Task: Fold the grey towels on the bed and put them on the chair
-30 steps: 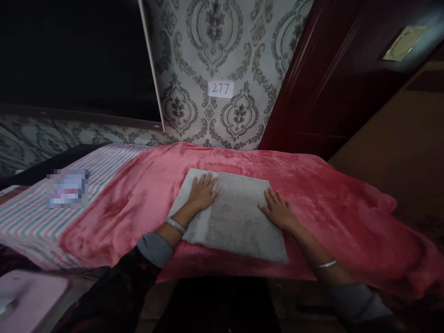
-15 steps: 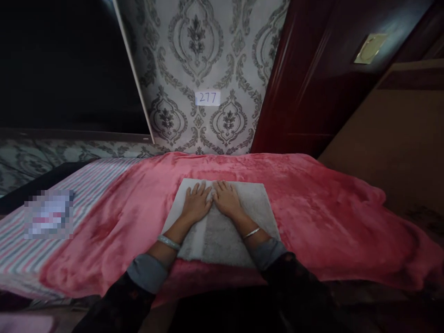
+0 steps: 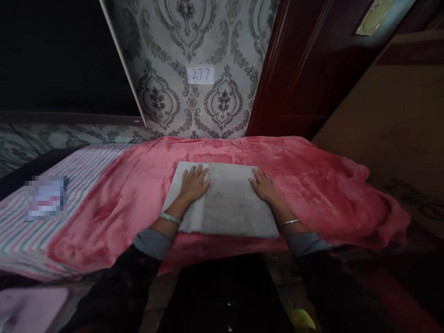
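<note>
A grey, plush rectangular cloth (image 3: pixel 229 203) that looks like a towel lies flat, with a paler smooth strip along its left side. It rests on a pink fleece blanket (image 3: pixel 333 194). My left hand (image 3: pixel 194 183) presses on the cloth's upper left part, palm down and fingers spread. At the upper right edge, my right hand (image 3: pixel 265 186) lies flat with fingers apart, partly on the cloth and partly over the blanket. Neither hand grasps anything.
Left of the blanket is a striped cloth (image 3: pixel 86 162) with a blurred packet (image 3: pixel 46 198) on it. A dark screen (image 3: pixel 62 60) hangs at back left. A cardboard box (image 3: pixel 388 120) stands at right. A paper marked 277 (image 3: pixel 200 75) is on the wall.
My right hand has slid rightward from the cloth's middle to its right edge. My left hand stays on the left part. The view has tilted downward.
</note>
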The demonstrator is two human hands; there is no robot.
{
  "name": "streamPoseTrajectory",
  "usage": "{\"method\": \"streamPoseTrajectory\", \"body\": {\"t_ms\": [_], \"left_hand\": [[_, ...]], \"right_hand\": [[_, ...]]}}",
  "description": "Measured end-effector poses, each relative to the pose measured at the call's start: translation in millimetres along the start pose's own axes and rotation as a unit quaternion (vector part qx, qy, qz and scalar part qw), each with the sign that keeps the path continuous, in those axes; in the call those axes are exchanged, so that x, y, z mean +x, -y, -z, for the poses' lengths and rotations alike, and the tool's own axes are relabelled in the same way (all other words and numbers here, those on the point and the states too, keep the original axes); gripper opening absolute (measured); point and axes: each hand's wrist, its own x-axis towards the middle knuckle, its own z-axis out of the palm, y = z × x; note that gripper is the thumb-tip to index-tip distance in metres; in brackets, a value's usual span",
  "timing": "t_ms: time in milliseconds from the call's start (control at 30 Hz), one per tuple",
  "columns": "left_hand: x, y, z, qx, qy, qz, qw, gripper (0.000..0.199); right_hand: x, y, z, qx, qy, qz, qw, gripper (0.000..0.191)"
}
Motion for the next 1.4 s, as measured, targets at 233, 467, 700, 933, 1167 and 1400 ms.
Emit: {"method": "streamPoseTrajectory", "body": {"t_ms": [233,467,700,933,1167,1400], "left_hand": [[1.3,-0.9,14.2,-0.033,0.046,0.004,0.998,0.06],[-55.2,0.6,25.1,-0.03,0.048,-0.004,0.998,0.057],[-86.9,3.8,14.0,0.0,0.036,0.005,0.999,0.057],[-83.8,5.9,13.8,0.01,0.027,0.003,1.0,0.057],[-85.7,5.7,9.2,0.026,0.014,0.01,1.0,0.062],[-87.1,8.9,4.1,0.029,0.001,0.008,1.0,0.061]], "right_hand": [[-40.4,35.9,29.7,-0.019,-0.039,0.008,0.999,0.067],[-104.8,146.2,-19.4,-0.018,-0.001,0.196,0.981,0.062],[-119.2,107.2,-25.4,-0.06,0.001,0.191,0.98,0.065],[-140.0,4.6,-21.8,-0.103,-0.046,0.042,0.993,0.064],[-114.3,0.0,3.1,-0.065,-0.083,0.069,0.992,0.062],[-27.5,138.8,13.1,-0.028,-0.005,0.197,0.98,0.067]]}}
